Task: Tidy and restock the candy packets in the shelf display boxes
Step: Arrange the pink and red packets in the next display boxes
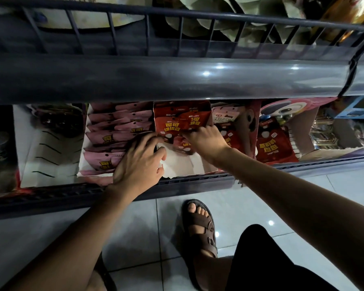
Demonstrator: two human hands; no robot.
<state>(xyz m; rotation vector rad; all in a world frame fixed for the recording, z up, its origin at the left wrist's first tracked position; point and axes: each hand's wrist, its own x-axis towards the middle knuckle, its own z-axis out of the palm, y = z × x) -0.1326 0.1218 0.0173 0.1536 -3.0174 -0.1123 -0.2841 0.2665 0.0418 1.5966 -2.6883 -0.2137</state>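
Partly restocked middle display box (183,164), head view.
Red candy packets (181,122) fill only its back; the front floor lies bare. Right hand (206,139) pinches a packet with bunched fingers; left hand (139,162) curls over the wall beside the full pink packets (118,127).

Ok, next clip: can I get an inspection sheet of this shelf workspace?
Surface: lower shelf, display boxes side by side.
Job's things: red box bare at the front, red packets at the back; pink box full of pink packets.
Clutter: stray packet upside down further right.
Grippers: left hand grips the red box's left wall; right hand pinches one of the red packets.
Cables: nothing seen.
Surroundings: upper shelf, tiled floor, sandal.
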